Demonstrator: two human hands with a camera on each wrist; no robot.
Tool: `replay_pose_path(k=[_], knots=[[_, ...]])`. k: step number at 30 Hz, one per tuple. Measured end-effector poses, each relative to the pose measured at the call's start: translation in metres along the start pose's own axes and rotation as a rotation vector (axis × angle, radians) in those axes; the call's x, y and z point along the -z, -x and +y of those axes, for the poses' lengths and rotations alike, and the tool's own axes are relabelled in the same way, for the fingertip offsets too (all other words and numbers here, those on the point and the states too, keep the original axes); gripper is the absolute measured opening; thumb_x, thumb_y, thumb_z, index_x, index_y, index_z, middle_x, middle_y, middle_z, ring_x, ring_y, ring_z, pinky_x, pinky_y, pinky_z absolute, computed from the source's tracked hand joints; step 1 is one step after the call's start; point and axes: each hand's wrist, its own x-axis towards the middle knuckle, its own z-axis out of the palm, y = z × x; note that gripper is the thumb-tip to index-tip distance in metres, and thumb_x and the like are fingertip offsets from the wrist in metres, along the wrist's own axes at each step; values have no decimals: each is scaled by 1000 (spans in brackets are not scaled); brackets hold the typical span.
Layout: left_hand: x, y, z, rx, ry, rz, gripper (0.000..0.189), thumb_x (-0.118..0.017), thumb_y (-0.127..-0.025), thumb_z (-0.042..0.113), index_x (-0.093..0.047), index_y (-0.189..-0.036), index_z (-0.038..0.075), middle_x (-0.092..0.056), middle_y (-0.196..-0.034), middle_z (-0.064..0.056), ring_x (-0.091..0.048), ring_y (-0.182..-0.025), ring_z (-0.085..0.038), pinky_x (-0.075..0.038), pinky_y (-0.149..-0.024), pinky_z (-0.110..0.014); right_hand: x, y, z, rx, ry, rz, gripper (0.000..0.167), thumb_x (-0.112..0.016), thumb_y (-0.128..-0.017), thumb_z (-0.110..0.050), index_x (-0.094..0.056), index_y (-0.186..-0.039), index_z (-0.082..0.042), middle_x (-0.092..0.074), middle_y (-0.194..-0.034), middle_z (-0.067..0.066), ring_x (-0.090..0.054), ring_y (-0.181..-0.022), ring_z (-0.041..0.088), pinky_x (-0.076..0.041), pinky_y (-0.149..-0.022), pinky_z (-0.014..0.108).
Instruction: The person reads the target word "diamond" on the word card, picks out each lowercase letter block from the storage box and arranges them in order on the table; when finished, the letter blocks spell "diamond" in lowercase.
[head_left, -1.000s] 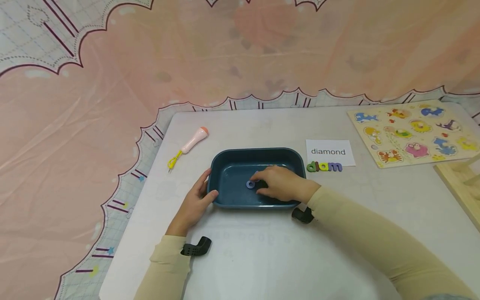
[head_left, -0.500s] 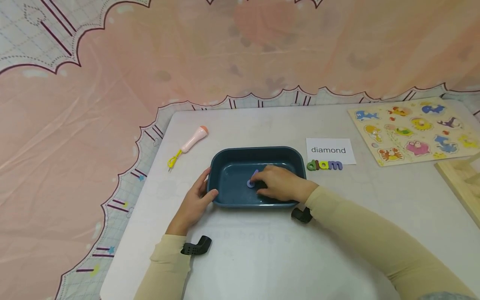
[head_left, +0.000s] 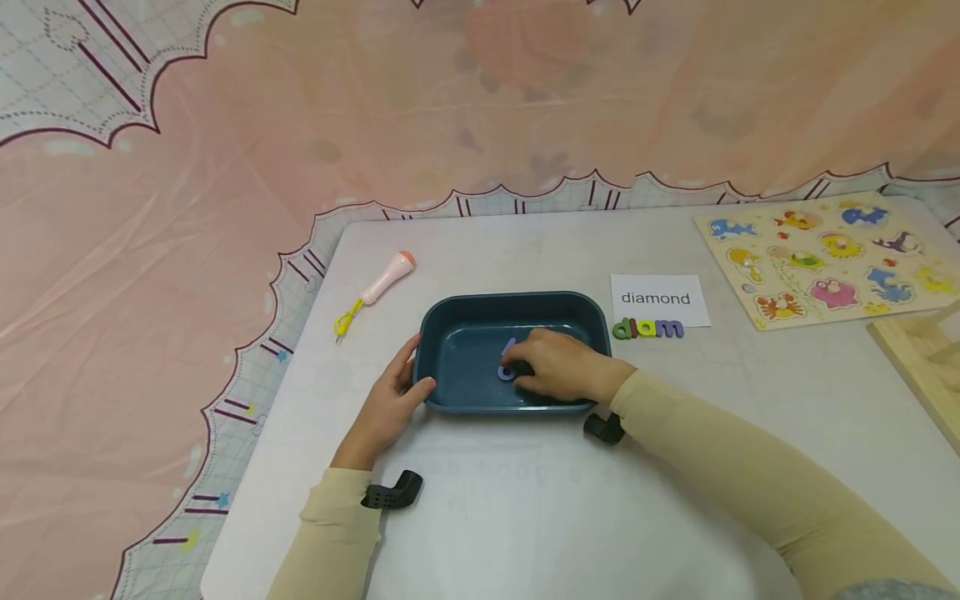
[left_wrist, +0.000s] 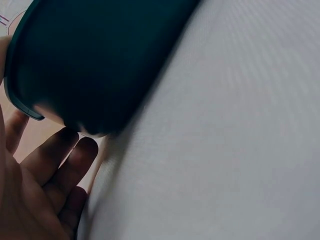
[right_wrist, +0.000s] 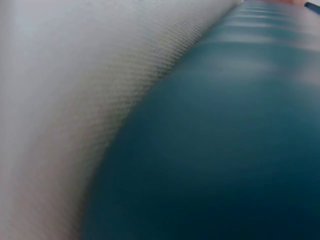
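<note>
A dark teal tray point(head_left: 465, 392) stands on the white table. My left hand point(head_left: 390, 408) grips its left end in the head view, thumb over the rim and fingers along the outer wall. In the left wrist view the fingers point(left_wrist: 82, 155) show beneath the tray's edge. My right hand point(head_left: 558, 367) reaches down inside the tray. Its bent index finger crosses over a blue-purple toy letter point(head_left: 506, 374) with a ring and a stroke, and the thumb lies close beside it. I cannot tell whether the right hand pinches the letter. The right wrist view shows only tray wall and table.
A card reading "diamond" point(head_left: 655, 298) lies right of the tray, with coloured letters spelling "diam" point(head_left: 648, 329) along its lower edge. Farther right are an animal puzzle board point(head_left: 806, 282) and a wooden frame point(head_left: 903, 362). A pink-handled tool with a yellow tip point(head_left: 388, 277) lies at the left.
The letter under my right fingers has turned and shifted: its ring lies slightly nearer me and its stroke shows more above the index finger. The left hand keeps its hold.
</note>
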Motion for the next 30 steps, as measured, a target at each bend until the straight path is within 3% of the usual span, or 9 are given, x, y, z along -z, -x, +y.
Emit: replay_pose_path(k=[17,30], knots=[[0,1,0,-22,9,-3,70,-60,-101,23,-23,-161,20,-43,-152,-21,-41,-139,-34,-28,-113,-55,-2,-1,0,3,35,1,31,-73,-92,-18,-70,-123,-11,-70,-114,4,-59,-104,23,-50,-89,38],[0,3,3,5,-3,3,69,-59,-102,22,-23,-161,21,-42,-153,-21,-39,-141,-34,-28,-113,-55,-3,-1,-1,-19,27,-36,29,-72,-93,-17,-72,-121,-11,-69,-116,5,-58,-107,24,-50,-92,40]])
